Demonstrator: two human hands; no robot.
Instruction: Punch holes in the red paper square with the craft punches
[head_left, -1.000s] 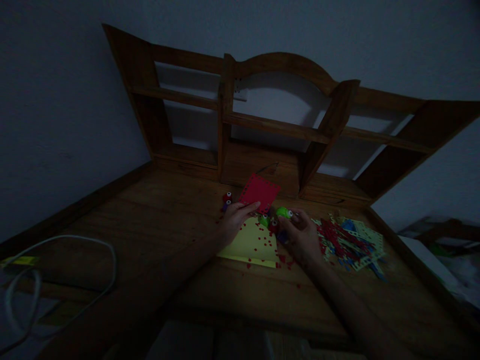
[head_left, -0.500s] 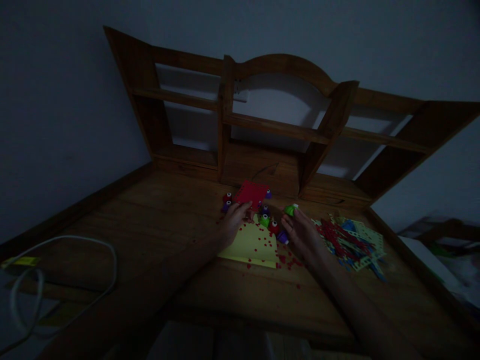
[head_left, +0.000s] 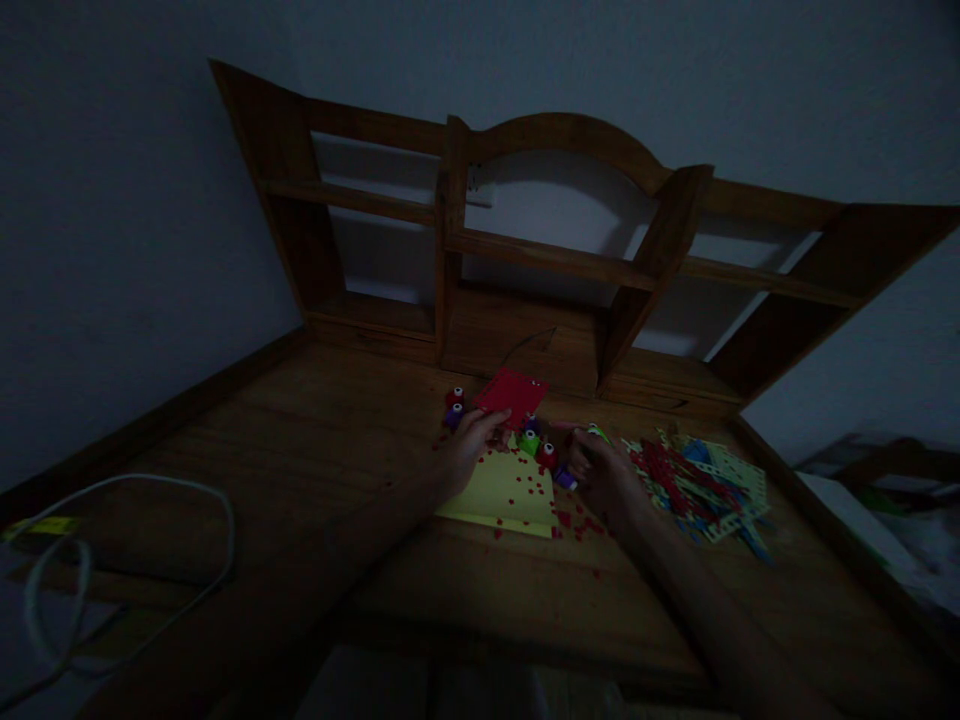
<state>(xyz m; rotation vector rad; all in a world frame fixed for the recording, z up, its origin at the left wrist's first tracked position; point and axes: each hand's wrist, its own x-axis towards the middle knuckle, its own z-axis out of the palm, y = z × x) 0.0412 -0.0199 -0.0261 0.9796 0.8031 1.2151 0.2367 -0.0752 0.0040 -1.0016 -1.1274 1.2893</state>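
My left hand [head_left: 476, 445] is closed on the near edge of a red paper card [head_left: 510, 395], which has small marks or holes along its border. In my right hand [head_left: 606, 480], the fingers are wrapped round a small green craft punch [head_left: 598, 432], mostly hidden by them. Between the hands stand another green punch [head_left: 529, 442], a red punch [head_left: 548, 456] and a purple punch [head_left: 566, 478]. Left of the card are a second red punch [head_left: 454, 397] and purple punch [head_left: 454, 416]. Below lies yellow paper [head_left: 487, 488], scattered with tiny red cut-outs.
A heap of red, yellow and blue perforated strips [head_left: 697, 485] lies on the right of the wooden desk [head_left: 337, 420]. A wooden shelf unit [head_left: 555, 255] rises along the back. A white cable [head_left: 225, 510] loops at the left front edge. The room is dim.
The red card has shifted slightly right and tilted in my left hand. My right hand has turned, so its fingers now cover most of the green punch.
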